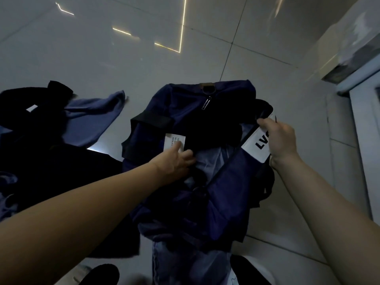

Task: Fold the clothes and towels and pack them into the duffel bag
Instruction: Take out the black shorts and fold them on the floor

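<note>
Navy-blue fabric duffel bag lies unzipped on the glossy white tiled floor, mouth facing up, roughly mid-floor in front of the person. Right hand grips the bag's right-hand rim at a white label with black letters — fingers curled over the edge, holding the opening apart. Left hand reaches into the mouth, fingers bent down onto a black folded garment and a pale blue cloth inside; whether it pinches the cloth or only presses on it cannot be told. A small white printed tag sits just beside the left fingertips. Bag's metal zipper pull hangs at the far end, below a brown ring tab. On the floor to the left — a heap of dark clothes with a blue-grey garment draped over it, well apart from the bag's far end.
</note>
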### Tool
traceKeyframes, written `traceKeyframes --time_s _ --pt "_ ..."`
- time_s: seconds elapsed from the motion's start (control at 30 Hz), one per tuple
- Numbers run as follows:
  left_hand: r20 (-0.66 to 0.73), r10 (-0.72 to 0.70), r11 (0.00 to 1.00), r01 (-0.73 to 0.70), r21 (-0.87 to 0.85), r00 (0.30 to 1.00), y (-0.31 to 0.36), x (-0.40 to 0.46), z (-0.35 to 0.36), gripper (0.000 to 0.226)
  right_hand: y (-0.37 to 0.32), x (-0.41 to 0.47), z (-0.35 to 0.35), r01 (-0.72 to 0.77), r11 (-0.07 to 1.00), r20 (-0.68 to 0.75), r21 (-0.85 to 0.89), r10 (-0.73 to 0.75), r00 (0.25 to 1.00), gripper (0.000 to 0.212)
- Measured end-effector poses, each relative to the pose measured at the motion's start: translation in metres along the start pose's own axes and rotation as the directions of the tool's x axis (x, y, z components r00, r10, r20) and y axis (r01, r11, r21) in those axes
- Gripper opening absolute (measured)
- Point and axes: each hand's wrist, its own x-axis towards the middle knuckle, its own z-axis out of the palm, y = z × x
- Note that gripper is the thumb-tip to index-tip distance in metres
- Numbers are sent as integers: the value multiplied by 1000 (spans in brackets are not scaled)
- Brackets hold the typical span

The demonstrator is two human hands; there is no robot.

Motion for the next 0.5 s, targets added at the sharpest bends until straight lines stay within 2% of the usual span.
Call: traceKeyframes --time_s 0.1,0.17,0.23,0.33,0.37,0.43,0.5 --pt "-21 -68 997 67 -26 997 -13 -7 -4 33 1 3 -2 -14 999 7 -32 14 1000 30" --pt "-227 -98 994 83 -74 969 -34 -21 -2 21 2 5 -6 -23 995 8 -102 24 1000 27" --pt "-437 -197 978 145 -148 878 -63 -45 4 14 1 12 -15 2 972 6 -235 -1 1000 23" --pt "-477 -463 875 299 -380 747 -98 -93 17 26 -6 30 -32 49 931 -42 -362 -69 997 15" --pt "-458 -496 856 328 -399 737 -103 -106 21 26 -8 36 -36 61 920 -51 -387 -87 995 13" --pt "-424 -439 883 294 -366 792 -99 -119 32 25 -6 43 -35 111 836 25 -538 -115 993 14" --pt "-345 -399 888 263 -378 850 -82 -116 44 31 4 44 -26 101 750 130 -654 -20 991 44"
